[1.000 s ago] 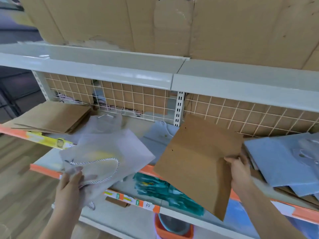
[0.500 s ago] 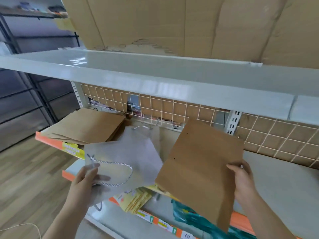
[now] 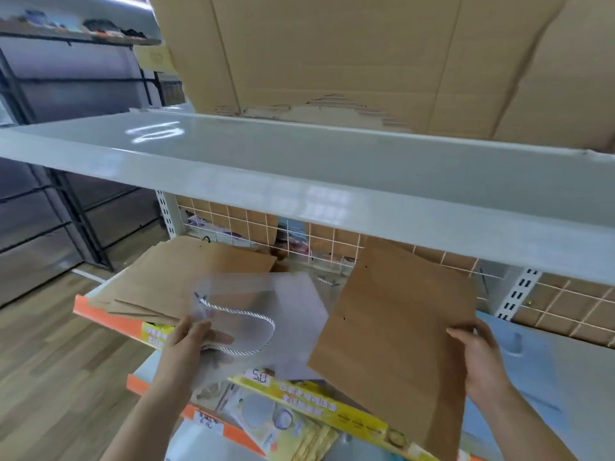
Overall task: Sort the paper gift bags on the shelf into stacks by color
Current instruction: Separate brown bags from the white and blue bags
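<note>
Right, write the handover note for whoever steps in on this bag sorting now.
Left hand grips a white bag with a rope handle, held in front of the shelf edge.
Right hand grips a brown bag by its right edge, off the shelf.
Done: a brown stack lies on the shelf's left end.
Left: probably add the brown bag to that stack, then find a place for the white one.

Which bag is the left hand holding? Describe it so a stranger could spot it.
Start at the orange-edged shelf with the stack of brown bags. Just in front of it, the left hand grips a pale grey bag: the only one showing a white rope handle.
</note>
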A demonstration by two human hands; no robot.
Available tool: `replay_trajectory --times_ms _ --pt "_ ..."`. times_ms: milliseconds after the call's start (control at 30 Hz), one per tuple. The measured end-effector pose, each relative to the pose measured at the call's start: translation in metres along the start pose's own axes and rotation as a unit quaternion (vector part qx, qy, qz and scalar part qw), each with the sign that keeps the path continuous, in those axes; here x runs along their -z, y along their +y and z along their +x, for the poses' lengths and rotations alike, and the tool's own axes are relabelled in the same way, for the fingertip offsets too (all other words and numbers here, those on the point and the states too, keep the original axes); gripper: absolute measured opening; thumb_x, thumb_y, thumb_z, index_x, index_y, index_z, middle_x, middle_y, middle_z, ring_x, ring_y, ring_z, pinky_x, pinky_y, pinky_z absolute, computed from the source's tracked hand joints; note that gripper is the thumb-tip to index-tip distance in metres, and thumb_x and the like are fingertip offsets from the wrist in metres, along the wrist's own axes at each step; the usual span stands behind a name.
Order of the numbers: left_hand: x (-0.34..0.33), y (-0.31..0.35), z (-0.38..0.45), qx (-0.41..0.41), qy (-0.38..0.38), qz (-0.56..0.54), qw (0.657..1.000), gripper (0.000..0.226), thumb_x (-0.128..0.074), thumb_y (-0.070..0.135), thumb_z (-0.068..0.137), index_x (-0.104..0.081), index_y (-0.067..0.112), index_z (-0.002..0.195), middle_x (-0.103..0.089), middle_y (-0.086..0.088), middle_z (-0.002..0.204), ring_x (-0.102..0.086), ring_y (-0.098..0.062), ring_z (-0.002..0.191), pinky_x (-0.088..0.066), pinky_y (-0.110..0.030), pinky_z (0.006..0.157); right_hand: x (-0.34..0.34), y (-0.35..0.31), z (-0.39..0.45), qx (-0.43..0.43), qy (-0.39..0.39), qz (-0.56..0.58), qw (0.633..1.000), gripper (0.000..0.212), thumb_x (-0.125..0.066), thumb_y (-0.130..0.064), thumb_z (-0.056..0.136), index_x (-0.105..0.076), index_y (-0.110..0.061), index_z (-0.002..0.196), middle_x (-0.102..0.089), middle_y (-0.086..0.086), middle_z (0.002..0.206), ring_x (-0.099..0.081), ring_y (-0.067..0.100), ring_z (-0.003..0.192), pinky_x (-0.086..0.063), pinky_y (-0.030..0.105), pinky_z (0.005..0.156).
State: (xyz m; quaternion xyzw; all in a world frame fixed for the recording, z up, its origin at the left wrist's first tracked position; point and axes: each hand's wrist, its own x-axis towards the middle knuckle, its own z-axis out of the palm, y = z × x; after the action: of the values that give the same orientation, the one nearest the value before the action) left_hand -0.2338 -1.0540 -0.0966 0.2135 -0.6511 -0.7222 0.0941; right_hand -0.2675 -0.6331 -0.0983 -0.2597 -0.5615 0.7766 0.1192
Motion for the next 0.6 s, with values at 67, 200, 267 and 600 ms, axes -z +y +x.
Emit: replay_trajectory --times_ms 67,200,267,600 --pt "0.027 0.008 0.025 -0.011 0.009 0.003 1.000 0.013 -0.051 0.015 0.094 -0.064 0.014 0.098 -0.070 -0.025 0.091 -0.066 -0.031 0.072 -0.052 -0.044 0.075 -0.028 0.009 -0.007 0.005 0.011 0.007 1.000 0.038 -0.061 0.003 0.079 -0.060 -0.021 0.108 -0.070 0.003 0.082 -0.066 0.018 0.073 -0.048 0.032 0.061" --pt "0.075 0.031 0.073 -0.023 0.006 -0.005 1.000 0.020 -0.047 0.013 0.095 -0.065 0.021 0.096 -0.072 -0.011 0.072 -0.066 -0.016 0.056 -0.050 -0.022 0.050 -0.084 0.031 -0.025 0.017 0.028 0.015 0.999 0.039 -0.061 0.002 0.078 -0.060 -0.016 0.113 -0.067 0.008 0.101 -0.065 0.027 0.090 -0.053 0.044 0.082" --pt "0.097 0.043 0.095 -0.024 -0.008 -0.008 1.000 0.022 -0.043 0.013 0.097 -0.062 0.023 0.095 -0.072 -0.004 0.063 -0.065 -0.013 0.049 -0.048 -0.019 0.043 -0.111 0.042 -0.038 0.018 0.043 0.024 0.999 0.043 -0.060 0.002 0.079 -0.059 -0.015 0.118 -0.067 0.006 0.103 -0.064 0.027 0.094 -0.051 0.045 0.088" --pt "0.084 0.069 0.163 -0.014 -0.174 0.052 0.983 0.024 -0.046 0.014 0.100 -0.068 0.022 0.098 -0.072 -0.010 0.064 -0.061 -0.009 0.050 -0.045 -0.014 0.046 -0.150 0.059 -0.091 0.009 0.138 0.052 0.989 0.028 -0.056 -0.002 0.082 -0.063 -0.023 0.100 -0.062 0.003 0.077 -0.057 0.020 0.070 -0.044 0.032 0.062"
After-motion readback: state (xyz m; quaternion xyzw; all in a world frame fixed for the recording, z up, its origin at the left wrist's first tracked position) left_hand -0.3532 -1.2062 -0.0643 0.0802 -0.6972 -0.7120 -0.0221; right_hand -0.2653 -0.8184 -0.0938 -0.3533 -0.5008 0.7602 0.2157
